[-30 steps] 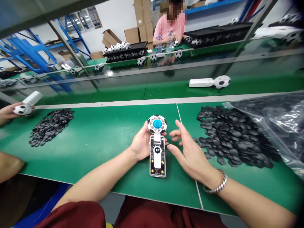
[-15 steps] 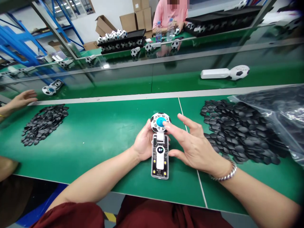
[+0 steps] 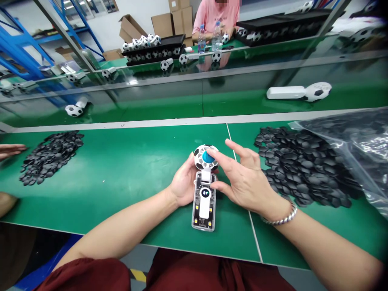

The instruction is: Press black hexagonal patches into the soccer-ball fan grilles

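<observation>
My left hand [image 3: 183, 184] is wrapped round the neck of a handheld fan [image 3: 204, 202], its thumb along the side of the head. The fan's round head is patterned black and white like a football, with a blue disc [image 3: 207, 157] at its centre. Below hangs a clear-edged handle with a dark circuit board, a small lit round display and a white strip. My right hand [image 3: 247, 180] has its fingers spread; the index fingertip lies on the disc and the thumb reaches beside the handle's top. What is under that fingertip is hidden.
Black flat pieces lie in a right pile [image 3: 303, 169] beside a clear plastic bag [image 3: 360, 149], and in a left pile [image 3: 53, 157]. Beyond the table edge, a white football fan [image 3: 287, 93] and another fan [image 3: 75, 108] lie on a shiny green surface. A co-worker's hand [image 3: 12, 149] shows at left.
My right index finger has moved slightly over the blue disc, and the thumb has come nearer the handle's top. The co-worker's hand has drawn left. Fans on the shiny surface have shifted right.
</observation>
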`<state>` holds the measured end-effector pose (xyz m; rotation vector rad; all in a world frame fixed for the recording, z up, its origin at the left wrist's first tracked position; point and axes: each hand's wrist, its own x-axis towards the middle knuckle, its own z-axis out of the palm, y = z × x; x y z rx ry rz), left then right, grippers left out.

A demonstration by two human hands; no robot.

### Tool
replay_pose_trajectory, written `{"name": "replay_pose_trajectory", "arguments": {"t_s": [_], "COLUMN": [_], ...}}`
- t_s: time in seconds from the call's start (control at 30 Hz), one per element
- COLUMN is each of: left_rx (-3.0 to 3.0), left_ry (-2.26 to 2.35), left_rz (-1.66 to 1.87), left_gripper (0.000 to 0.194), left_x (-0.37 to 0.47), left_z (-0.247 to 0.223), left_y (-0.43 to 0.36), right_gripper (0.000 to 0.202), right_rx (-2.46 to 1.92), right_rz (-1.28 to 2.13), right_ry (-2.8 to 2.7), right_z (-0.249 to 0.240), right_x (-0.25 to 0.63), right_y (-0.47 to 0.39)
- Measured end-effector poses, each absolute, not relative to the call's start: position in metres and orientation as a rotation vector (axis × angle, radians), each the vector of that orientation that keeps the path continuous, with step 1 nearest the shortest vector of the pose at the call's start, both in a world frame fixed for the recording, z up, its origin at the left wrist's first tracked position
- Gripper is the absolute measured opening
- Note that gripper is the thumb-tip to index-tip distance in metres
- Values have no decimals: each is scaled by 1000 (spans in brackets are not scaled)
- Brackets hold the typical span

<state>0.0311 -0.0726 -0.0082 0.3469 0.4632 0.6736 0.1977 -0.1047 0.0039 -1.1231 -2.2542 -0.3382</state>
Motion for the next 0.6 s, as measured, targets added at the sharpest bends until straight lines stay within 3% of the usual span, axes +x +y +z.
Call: {"name": "replay_pose_trajectory", "arguments": {"t_s": [0.3, 0.6], "left_rx": [300, 311], "left_ry": [509, 498], "left_rz": [703, 679], "left_gripper": [47, 51], "left_x": [33, 32], "left_z": [-4, -7], "left_y": [-73, -72], "right_gripper": [67, 68], "right_rx": [-1131, -1122], "right_rz": [-267, -269], "right_ry": [-2281, -2259], "right_z": [4, 5], "right_x": [195, 198], "right_y": [-104, -103]}}
